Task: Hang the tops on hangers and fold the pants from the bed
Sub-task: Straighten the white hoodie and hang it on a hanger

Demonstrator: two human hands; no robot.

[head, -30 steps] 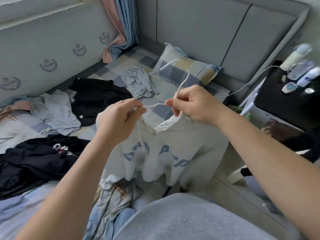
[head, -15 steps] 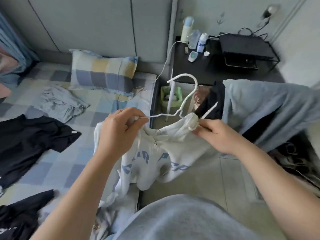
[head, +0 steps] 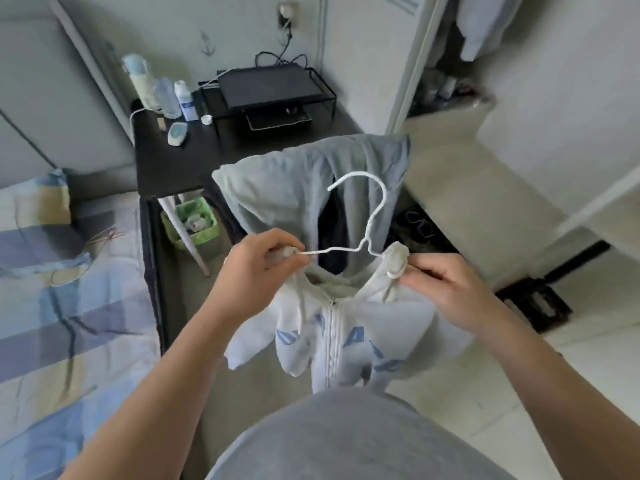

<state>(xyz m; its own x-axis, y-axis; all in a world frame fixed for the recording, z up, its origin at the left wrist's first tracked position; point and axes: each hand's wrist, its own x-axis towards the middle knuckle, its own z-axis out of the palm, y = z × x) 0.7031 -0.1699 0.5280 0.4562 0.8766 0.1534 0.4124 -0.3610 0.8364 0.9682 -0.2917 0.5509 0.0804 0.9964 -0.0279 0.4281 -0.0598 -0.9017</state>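
A white zip hoodie with blue letters (head: 332, 334) hangs from a white wire hanger (head: 375, 216), held in the air over the floor beside the bed. My left hand (head: 258, 268) grips the hoodie's left shoulder together with the hanger's left arm. My right hand (head: 446, 289) pinches the hoodie's right shoulder, bunched over the hanger's right end. The hook points up and to the left. The checked bed (head: 69, 306) lies at the left; no other clothes on it are in view.
A black bedside table (head: 173, 161) with bottles and a black rack stands ahead. A grey garment (head: 287, 188) drapes over a dark chair right behind the hanger. A green bin (head: 194, 223) sits under the table. An open wardrobe (head: 450, 81) is at the right.
My view has swung right, from the bed toward the table and wardrobe. The hoodie on its hanger came along off the bed, and my right hand shifted from the hook base to the right shoulder.
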